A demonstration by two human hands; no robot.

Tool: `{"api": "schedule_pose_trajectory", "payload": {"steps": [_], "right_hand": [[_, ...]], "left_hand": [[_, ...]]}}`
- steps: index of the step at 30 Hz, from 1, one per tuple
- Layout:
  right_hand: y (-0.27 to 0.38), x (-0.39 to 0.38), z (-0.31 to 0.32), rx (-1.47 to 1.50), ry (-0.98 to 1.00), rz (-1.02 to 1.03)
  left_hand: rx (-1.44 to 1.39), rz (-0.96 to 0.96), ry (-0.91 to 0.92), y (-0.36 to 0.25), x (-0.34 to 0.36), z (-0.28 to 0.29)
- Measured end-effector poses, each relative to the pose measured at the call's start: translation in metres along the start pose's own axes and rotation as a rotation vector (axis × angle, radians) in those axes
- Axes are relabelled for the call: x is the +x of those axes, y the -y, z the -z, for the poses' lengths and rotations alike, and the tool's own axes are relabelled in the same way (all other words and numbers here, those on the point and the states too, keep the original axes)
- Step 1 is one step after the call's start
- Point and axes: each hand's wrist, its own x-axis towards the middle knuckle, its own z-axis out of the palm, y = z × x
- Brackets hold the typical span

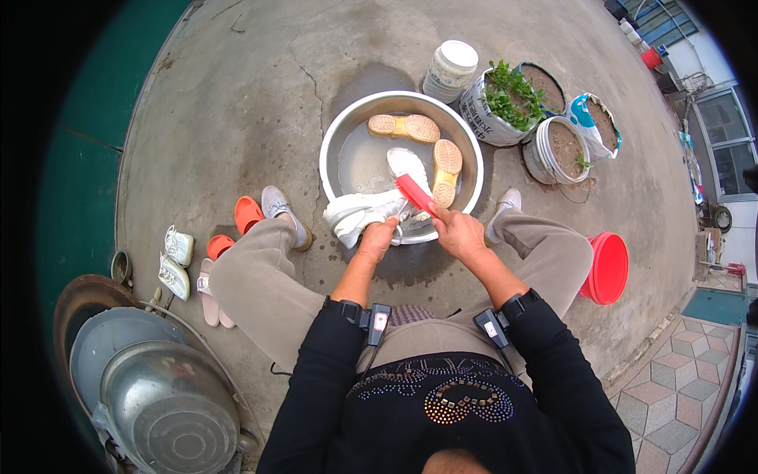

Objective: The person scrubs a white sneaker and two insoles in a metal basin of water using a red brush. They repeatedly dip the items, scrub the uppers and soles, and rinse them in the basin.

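My left hand [380, 236] is closed on a white sneaker [359, 215], held over the near rim of a metal basin [332, 136]. In my right hand [460, 233] is a red scrub brush [414, 194], its head against the toe end of that sneaker. Cloudy water [359, 162] fills the basin's bottom. A second white shoe [406, 163] lies in it beyond the brush. Two more shoes rest there with tan soles up, one shoe [403, 127] along the far side and one shoe [447, 174] at the right.
Planted pots, one a bag with green leaves [509, 95], and a lidded white bucket [451, 69] stand beyond the basin. A red bucket [609, 268] is by my right knee. To my left are orange clogs [248, 213], white sneakers [174, 275] and stacked metal basins [170, 403].
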Motion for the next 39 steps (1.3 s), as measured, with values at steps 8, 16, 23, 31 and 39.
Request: {"api": "schedule_pose_trajectory", "payload": {"steps": [8,16,23,31,39], "right_hand": [[-0.027,0.009,-0.012,0.268,-0.024,-0.105],[-0.028,0.004,-0.022,0.377,-0.143,-0.032],[-0.007,-0.037,-0.036,0.15,-0.085,0.112],[-0.021,0.034,-0.008,0.208,-0.073,-0.166],[-0.023,0.035,-0.02,1.192,-0.018,-0.052]], "left_hand": [[-0.781,0.071,0.168,-0.024,0.001,0.008],[-0.993,0.029,0.323,-0.03,-0.001,0.007],[-1.151,0.095,0.204,-0.028,0.004,0.011],[-1.144,0.164,0.208,-0.032,0.001,0.004],[-1.35,0.265,0.259,-0.052,-0.011,-0.005]]}}
